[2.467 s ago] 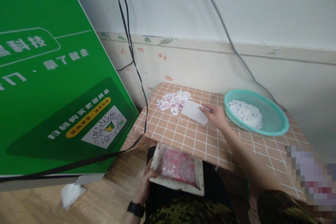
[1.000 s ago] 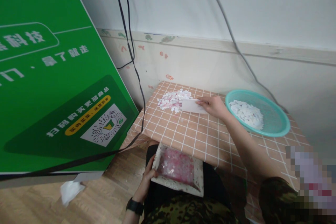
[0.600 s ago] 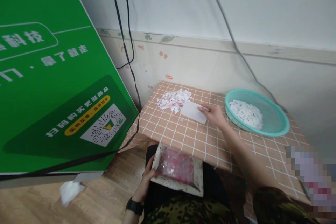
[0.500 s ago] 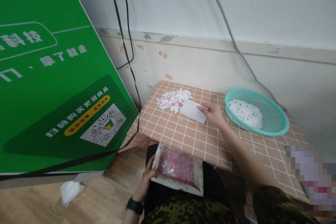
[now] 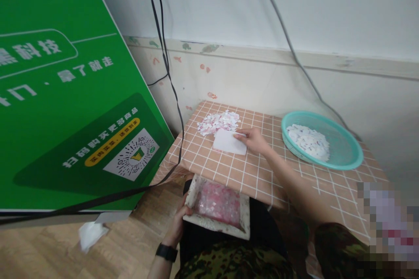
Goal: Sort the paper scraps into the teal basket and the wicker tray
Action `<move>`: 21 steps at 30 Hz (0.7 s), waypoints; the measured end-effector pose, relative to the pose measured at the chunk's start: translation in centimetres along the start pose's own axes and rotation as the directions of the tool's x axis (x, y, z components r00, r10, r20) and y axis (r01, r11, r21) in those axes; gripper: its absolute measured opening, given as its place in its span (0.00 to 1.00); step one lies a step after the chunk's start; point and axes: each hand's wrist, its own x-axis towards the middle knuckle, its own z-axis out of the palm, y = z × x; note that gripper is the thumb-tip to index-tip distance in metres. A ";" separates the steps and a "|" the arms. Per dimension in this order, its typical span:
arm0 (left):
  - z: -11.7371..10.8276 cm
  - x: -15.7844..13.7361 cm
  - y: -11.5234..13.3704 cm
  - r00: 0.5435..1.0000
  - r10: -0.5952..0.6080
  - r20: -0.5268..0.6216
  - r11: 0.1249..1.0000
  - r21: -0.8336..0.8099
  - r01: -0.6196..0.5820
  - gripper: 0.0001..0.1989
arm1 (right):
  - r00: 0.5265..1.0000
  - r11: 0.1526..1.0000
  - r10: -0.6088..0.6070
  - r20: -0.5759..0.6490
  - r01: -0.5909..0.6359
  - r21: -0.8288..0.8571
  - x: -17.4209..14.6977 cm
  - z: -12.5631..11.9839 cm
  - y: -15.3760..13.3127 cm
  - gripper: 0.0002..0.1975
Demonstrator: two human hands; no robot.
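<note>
In my right hand (image 5: 250, 138) is a thin white card (image 5: 229, 142), pinched at its right edge and lying low over the checked tablecloth. The card's far edge meets a pile of small white and pink flakes (image 5: 218, 123). Below the table's front edge, my left hand (image 5: 180, 216) grips the left side of a worn whitish rectangular tray (image 5: 218, 226) above my lap. Pink and clear bits (image 5: 218, 202) cover the tray's bottom. The tray's far edge sits close under the table edge, partly hidden by the hanging cloth.
A turquoise plastic basket (image 5: 347, 150) with white flakes (image 5: 308, 143) stands at the table's right. A tall green panel (image 5: 75, 96) rises on the left, with a black cable (image 5: 178, 117) hanging before it. Crumpled white plastic (image 5: 91, 234) lies on the floor. The wall borders the table's back.
My right hand has drawn the white card left and a little toward me, along the near side of the flake pile. The tray in my left hand has shifted slightly left.
</note>
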 end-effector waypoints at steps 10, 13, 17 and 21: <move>-0.7 0.1 1.9 0.999 0.039 0.007 0.999 -0.023 -0.039 0.26 | 0.999 0.998 0.037 0.013 -0.037 0.051 -2.0 1.9 -1.7 0.16; -0.5 -0.1 2.3 0.998 0.057 0.014 0.998 -0.037 -0.057 0.25 | 0.992 0.994 0.033 0.121 -0.045 0.095 -4.4 2.6 -3.5 0.16; -0.3 -0.1 2.0 1.000 0.006 0.020 0.997 -0.072 -0.004 0.21 | 0.979 0.989 -0.026 0.200 -0.004 0.146 -5.6 1.5 -4.4 0.16; -0.5 0.2 0.8 1.000 -0.028 -0.004 0.996 -0.083 0.027 0.18 | 0.991 0.998 0.034 -0.130 -0.040 -0.046 -3.3 -1.3 -2.0 0.17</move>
